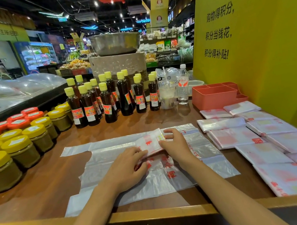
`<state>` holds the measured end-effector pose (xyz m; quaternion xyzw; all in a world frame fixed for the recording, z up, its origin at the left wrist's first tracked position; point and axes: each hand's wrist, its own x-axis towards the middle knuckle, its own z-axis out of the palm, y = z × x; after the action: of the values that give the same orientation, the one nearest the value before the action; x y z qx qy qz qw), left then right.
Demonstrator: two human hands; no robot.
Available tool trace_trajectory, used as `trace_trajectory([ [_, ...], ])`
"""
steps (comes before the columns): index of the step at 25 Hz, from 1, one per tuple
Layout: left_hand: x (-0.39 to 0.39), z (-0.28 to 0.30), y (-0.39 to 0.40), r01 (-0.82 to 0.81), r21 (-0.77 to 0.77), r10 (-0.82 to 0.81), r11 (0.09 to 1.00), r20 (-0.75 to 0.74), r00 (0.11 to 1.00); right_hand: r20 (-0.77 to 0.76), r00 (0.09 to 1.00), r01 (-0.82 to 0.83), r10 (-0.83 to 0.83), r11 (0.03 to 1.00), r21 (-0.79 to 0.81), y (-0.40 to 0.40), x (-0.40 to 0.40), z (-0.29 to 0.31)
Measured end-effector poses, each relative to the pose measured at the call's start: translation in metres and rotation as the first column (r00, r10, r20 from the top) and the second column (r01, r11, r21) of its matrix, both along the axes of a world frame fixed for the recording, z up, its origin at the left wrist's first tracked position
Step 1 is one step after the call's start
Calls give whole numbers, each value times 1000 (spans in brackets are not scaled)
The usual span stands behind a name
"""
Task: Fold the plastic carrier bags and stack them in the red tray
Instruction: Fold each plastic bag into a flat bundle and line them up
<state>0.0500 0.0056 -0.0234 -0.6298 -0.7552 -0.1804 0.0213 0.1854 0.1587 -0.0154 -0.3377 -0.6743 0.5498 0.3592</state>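
Note:
A small folded bundle of clear plastic bag with red print [151,141] lies on top of a flat, unfolded carrier bag [113,172] spread on the wooden counter. My left hand [126,166] presses on the bundle's near left end. My right hand [174,145] grips its right end, thumb on top. The red tray [213,97], with several compartments, stands at the back right against the yellow wall. Several folded bags [266,137] lie spread out on the counter to the right, outside the tray.
Dark sauce bottles with yellow caps [106,96] stand in rows behind the bags. Jars with yellow and red lids [19,139] fill the left side. A plastic cup [168,94] and a water bottle [183,85] stand beside the tray.

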Motion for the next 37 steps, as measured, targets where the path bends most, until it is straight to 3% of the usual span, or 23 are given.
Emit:
trace_trajectory([
  [2,4,-1,1,44,-42,-45,998,-26,999,-54,996,75,-74,997,11,4,3,1],
  [6,6,-5,3,59,-136,-68,989,-62,996,6,984,175,-176,981,81,11,16,1],
  [12,10,7,8,43,-249,-59,967,-58,997,24,986,156,-163,973,172,11,80,26],
  [15,29,23,21,-21,-232,-27,972,-202,979,4,978,207,-210,966,153,25,135,45],
  [17,54,29,34,22,-180,-64,983,-231,971,-15,971,239,-239,960,149,33,175,54],
  [25,188,14,91,355,-18,-356,935,-94,930,34,903,425,-429,901,82,51,324,59],
  [28,218,6,102,452,-56,-455,890,-68,888,68,876,479,-478,878,11,59,371,50],
  [32,229,3,103,450,-30,-450,892,11,893,153,833,540,-531,841,-25,63,400,40],
  [37,232,7,93,408,-13,-406,913,80,910,280,787,530,-549,835,149,55,407,35],
])
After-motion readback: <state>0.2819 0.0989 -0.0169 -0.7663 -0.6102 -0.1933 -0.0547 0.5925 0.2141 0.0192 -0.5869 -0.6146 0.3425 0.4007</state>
